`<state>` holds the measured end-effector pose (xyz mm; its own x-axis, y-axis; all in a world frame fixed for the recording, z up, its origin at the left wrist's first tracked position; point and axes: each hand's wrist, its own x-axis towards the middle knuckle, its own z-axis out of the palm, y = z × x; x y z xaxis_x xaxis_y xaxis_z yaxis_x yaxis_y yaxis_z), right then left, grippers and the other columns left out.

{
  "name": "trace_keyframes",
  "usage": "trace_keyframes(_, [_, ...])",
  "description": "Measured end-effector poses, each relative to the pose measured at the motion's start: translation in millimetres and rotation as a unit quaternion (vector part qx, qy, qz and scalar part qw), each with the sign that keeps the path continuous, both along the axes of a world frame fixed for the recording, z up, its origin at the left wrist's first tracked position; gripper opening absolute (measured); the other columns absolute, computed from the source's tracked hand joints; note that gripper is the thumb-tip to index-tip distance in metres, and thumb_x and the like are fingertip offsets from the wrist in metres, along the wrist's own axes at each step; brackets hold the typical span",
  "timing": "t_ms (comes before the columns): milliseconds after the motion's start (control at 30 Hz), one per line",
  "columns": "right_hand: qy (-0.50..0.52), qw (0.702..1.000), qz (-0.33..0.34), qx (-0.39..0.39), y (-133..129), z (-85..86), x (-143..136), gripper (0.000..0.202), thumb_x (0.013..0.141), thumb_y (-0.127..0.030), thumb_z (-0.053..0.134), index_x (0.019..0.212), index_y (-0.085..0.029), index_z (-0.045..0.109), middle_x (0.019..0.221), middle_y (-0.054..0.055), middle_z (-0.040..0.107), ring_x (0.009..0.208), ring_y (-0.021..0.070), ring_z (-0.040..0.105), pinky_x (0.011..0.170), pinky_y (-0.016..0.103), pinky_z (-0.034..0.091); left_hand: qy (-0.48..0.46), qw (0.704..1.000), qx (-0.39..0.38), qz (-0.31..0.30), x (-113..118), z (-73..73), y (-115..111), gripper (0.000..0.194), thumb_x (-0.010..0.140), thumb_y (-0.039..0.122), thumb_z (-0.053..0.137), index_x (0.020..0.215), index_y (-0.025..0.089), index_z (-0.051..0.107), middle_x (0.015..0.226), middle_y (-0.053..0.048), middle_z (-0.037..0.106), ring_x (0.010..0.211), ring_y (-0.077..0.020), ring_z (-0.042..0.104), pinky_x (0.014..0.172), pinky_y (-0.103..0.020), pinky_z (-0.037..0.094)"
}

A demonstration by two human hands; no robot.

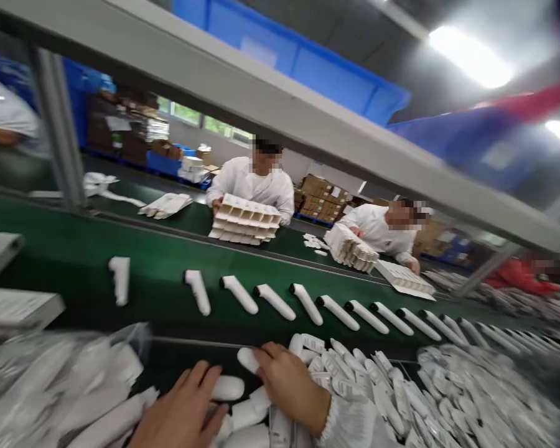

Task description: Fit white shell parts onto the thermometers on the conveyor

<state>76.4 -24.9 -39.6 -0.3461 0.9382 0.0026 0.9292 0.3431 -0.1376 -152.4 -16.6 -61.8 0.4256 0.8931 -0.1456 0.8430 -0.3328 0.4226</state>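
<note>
My left hand (182, 407) is at the bottom, fingers spread over loose white plastic parts; a rounded white piece (228, 388) lies by its fingertips. To its right my right hand (289, 382) has its fingers closed on a white part (248, 359), whose rounded end sticks out to the left. A pile of white parts (382, 389) lies right of my right hand. Beyond both hands, a row of white angled devices with black ends, one of them a device (239, 294), lies on the green conveyor belt (154, 255).
Plastic bags of white parts (490, 392) lie right and left. A white box (18, 308) is at the left. A metal shelf beam (280, 102) with blue bins (280, 37) crosses overhead. Workers in white sit across the belt, handling white cartons (247, 218).
</note>
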Motion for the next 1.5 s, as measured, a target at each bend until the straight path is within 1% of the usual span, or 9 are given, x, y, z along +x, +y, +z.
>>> trace_keyframes(300, [0.1,0.993,-0.037,-0.041,21,-9.8,-19,0.035,0.093,-0.021,0.052,0.126,-0.018,0.064,0.111,0.013,0.063,0.104,0.0293,0.061,0.094,0.042,0.049,0.03,0.999,0.01,-0.04,30,36.3,13,0.036,0.081,0.016,0.061,0.116,0.013,0.062,0.122,-0.014,0.06,0.107,-0.035,0.061,0.084,-0.048,0.055])
trace_keyframes(567, [0.315,0.939,-0.013,-0.137,49,30.8,-26,0.026,0.082,-0.018,0.065,0.104,-0.026,0.074,0.107,0.003,0.069,0.096,0.0215,0.064,0.086,0.033,0.048,-0.115,0.992,-0.014,0.047,10,38.0,32,0.023,0.086,0.026,0.055,0.107,0.015,0.059,0.112,-0.013,0.063,0.099,-0.0315,0.063,0.083,-0.044,0.05])
trace_keyframes(667, [0.451,0.873,-0.024,-0.184,59,38.6,-40,0.04,0.077,-0.024,0.075,0.116,-0.027,0.069,0.101,0.002,0.07,0.092,0.0208,0.064,0.084,0.034,0.049,-0.276,0.957,-0.067,0.064,7,37.8,41,0.019,0.093,0.035,0.044,0.093,0.02,0.056,0.091,-0.006,0.067,0.086,-0.0244,0.064,0.075,-0.036,0.048])
trace_keyframes(800, [0.689,0.703,-0.097,-0.149,66,24.8,-56,0.043,0.067,-0.03,0.085,0.106,-0.025,0.068,0.095,0.0,0.068,0.086,0.016,0.062,0.082,0.03,0.049,-0.444,0.878,-0.163,0.078,9,40.2,47,0.028,0.096,0.043,0.035,0.089,0.021,0.05,0.079,-0.002,0.065,0.072,-0.0174,0.061,0.07,-0.03,0.049])
trace_keyframes(867, [0.713,0.675,-0.116,-0.149,71,12.2,-56,0.035,0.069,-0.034,0.083,0.099,-0.022,0.07,0.09,0.002,0.068,0.08,0.0155,0.062,0.078,0.03,0.05,-0.405,0.899,-0.147,0.075,9,42.1,44,0.028,0.095,0.043,0.037,0.095,0.02,0.053,0.087,-0.004,0.065,0.079,-0.019,0.062,0.073,-0.032,0.049])
trace_keyframes(1000, [0.563,0.804,-0.158,-0.106,91,-11.9,-40,0.039,0.076,-0.041,0.073,0.107,-0.018,0.071,0.095,0.008,0.069,0.079,0.0212,0.062,0.071,0.036,0.054,-0.127,0.992,-0.026,0.0,10,40.1,31,0.032,0.079,0.031,0.065,0.108,0.019,0.06,0.113,-0.011,0.061,0.11,-0.0318,0.055,0.087,-0.044,0.047])
trace_keyframes(1167, [0.251,0.963,-0.092,0.033,114,-35.0,-27,0.044,0.086,-0.022,0.052,0.128,-0.017,0.063,0.12,0.012,0.066,0.099,0.0257,0.062,0.094,0.043,0.05,-0.017,0.995,0.031,-0.093,19,28.4,23,0.026,0.077,0.014,0.061,0.101,0.02,0.065,0.115,-0.011,0.06,0.112,-0.0318,0.053,0.088,-0.047,0.048])
trace_keyframes(1300, [0.115,0.99,-0.038,0.078,117,-45.5,-27,0.052,0.091,-0.01,0.036,0.142,-0.011,0.05,0.111,0.015,0.068,0.104,0.0277,0.059,0.093,0.042,0.048,-0.01,0.995,0.033,-0.096,21,30.2,22,0.028,0.079,0.01,0.056,0.106,0.015,0.062,0.115,-0.014,0.06,0.111,-0.0331,0.054,0.088,-0.048,0.05])
trace_keyframes(1500, [0.116,0.988,0.065,0.08,112,-45.4,-28,0.048,0.095,-0.012,0.037,0.14,-0.014,0.052,0.11,0.012,0.068,0.099,0.0253,0.058,0.09,0.039,0.049,-0.016,0.996,-0.006,-0.089,15,47.8,18,0.028,0.085,0.011,0.048,0.111,0.015,0.057,0.111,-0.014,0.063,0.1,-0.0309,0.061,0.081,-0.042,0.051])
